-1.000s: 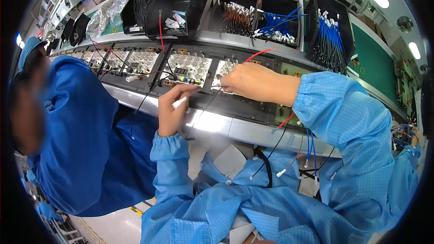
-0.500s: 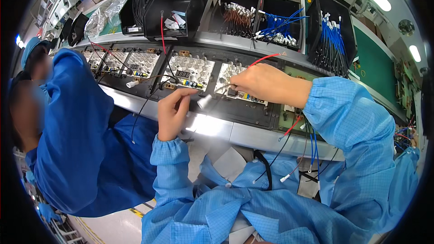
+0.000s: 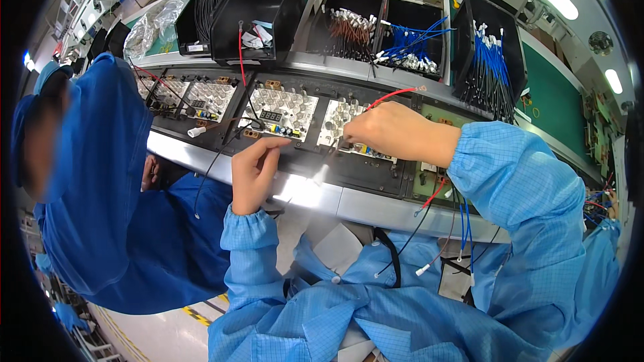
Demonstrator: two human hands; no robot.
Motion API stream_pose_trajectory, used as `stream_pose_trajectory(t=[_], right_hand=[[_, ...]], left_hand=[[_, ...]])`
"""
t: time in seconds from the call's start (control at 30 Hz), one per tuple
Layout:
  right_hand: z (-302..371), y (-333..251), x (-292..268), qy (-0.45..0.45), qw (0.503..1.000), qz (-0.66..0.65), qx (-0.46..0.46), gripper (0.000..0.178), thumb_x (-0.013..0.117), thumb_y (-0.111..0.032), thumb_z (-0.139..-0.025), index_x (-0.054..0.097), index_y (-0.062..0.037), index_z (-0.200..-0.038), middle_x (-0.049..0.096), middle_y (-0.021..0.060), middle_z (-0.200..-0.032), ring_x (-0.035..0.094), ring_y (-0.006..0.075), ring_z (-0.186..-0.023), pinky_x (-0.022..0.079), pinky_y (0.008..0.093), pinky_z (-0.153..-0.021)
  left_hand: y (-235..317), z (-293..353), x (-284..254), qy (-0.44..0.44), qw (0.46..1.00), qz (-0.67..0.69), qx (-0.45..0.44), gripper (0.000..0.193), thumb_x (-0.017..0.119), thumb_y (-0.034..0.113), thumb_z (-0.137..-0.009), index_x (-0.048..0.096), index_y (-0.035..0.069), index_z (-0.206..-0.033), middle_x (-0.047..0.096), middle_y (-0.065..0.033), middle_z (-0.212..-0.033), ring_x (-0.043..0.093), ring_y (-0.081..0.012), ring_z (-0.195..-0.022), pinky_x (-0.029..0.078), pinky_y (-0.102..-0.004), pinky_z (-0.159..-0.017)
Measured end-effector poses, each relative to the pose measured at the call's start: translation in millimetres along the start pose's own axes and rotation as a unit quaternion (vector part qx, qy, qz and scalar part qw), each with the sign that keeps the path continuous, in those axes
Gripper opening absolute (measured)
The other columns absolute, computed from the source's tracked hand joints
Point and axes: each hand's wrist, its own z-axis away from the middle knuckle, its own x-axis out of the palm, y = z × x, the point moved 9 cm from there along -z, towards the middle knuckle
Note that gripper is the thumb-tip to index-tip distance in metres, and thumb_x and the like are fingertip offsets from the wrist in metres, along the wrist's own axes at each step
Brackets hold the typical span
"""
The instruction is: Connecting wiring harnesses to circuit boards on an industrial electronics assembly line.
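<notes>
My right hand (image 3: 386,133) is over a white circuit board (image 3: 333,124), its fingers pinched on a thin brownish wire (image 3: 333,148) at the board's front part. The wire's white connector (image 3: 322,173), smeared by motion, hangs over the fixture's front edge. A red wire (image 3: 389,95) with a ring terminal sticks out behind this hand. Left of it, my left hand (image 3: 253,171) hovers at the front edge with index finger stretched and thumb apart; nothing shows in it. Beyond lies a second circuit board (image 3: 282,110) with a small display, a red and black wire crossing beside it.
Black bins hold brown wires (image 3: 352,27), blue wires (image 3: 412,43) and more blue wires (image 3: 492,60) behind the fixture. A black box (image 3: 258,13) stands at back left. Loose wires (image 3: 463,228) hang off the front edge at right. A co-worker's blue sleeve (image 3: 100,181) is close on my left.
The white connector has swung down and right, away from my left hand. My right hand has lowered slightly toward the board. The co-worker's arm has shifted left.
</notes>
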Motion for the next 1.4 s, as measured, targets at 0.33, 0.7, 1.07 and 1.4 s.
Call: stream_pose_trajectory(t=[0.33,0.7,1.07,1.4], right_hand=[[-2,-2,5,-0.046,0.998,0.044,-0.005,0.008,0.062,-0.011,-0.082,0.06,-0.0046,-0.087,0.066,0.01,-0.079,0.066,0.0295,-0.074,0.053,0.0402,-0.063],[39,6,-79,-0.049,0.997,0.019,-0.056,0.007,0.066,-0.019,-0.085,0.067,-0.0126,-0.089,0.064,0.0041,-0.076,0.063,0.0246,-0.067,0.049,0.0371,-0.056],[47,112,-106,-0.049,0.962,0.262,0.062,0.008,0.064,-0.015,-0.081,0.061,-0.01,-0.076,0.058,0.0058,-0.072,0.06,0.0267,-0.078,0.048,0.041,-0.066],[30,253,-84,-0.046,0.909,0.357,0.211,0.009,0.068,-0.014,-0.076,0.067,-0.0078,-0.082,0.065,0.0079,-0.084,0.063,0.0281,-0.088,0.047,0.0404,-0.083]], left_hand=[[-5,1,-1,-0.001,1.0,-0.014,-0.001,0.02,0.053,-0.001,-0.09,0.069,0.002,-0.103,0.058,0.0018,-0.071,0.045,-0.002,-0.06,0.033,-0.0201,-0.052],[7,3,-9,-0.017,0.994,-0.054,0.089,0.017,0.047,-0.004,-0.075,0.064,-0.003,-0.075,0.059,-0.0056,-0.063,0.049,-0.0094,-0.054,0.034,-0.0253,-0.049],[8,-2,-10,-0.041,0.98,-0.105,0.162,0.006,0.043,0.003,-0.066,0.047,0.0,-0.063,0.05,-0.0111,-0.06,0.05,-0.0255,-0.056,0.039,-0.0333,-0.053],[9,-10,-13,-0.053,0.98,-0.118,0.151,0.005,0.044,0.002,-0.065,0.045,-0.001,-0.062,0.051,-0.0125,-0.06,0.051,-0.0257,-0.055,0.04,-0.0339,-0.053]])
